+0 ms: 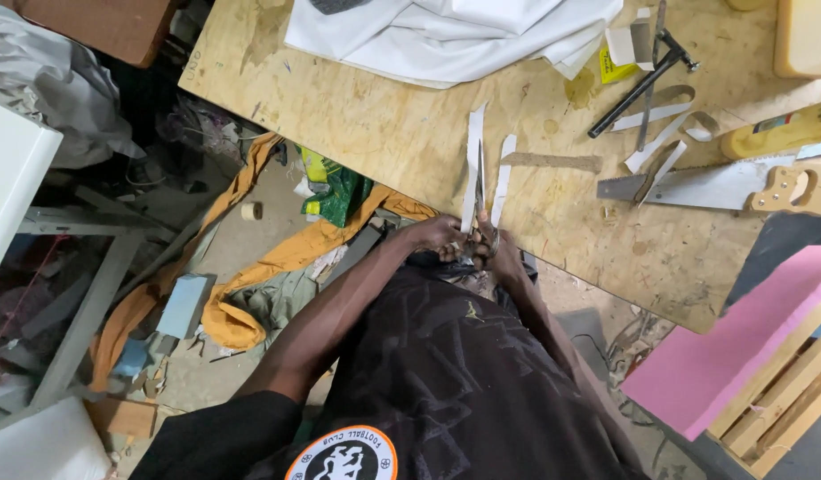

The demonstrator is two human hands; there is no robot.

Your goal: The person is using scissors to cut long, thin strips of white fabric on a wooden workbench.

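Scissors (480, 191) are up over the bench (375, 124) edge, blades pointing away from the person and running between two white strips (472, 164) of what looks like thin card or fabric. From the head view, the left hand (439, 238) is clamped on the near end of the strips, seemingly pulling them taut so the blades can run straight. Right hand (497, 249) is closed around the scissor handles, tight against the left, both pressed close to the body at the bench edge for steadiness. Further along the bench, a hand saw (712, 185) lies flat with more cut strips (659, 133) beside it, a black hammer-like tool (641, 80) just beyond, and white cloth (455, 36) heaped at the far side. Orange fabric (277, 258) sprawls on the floor below.
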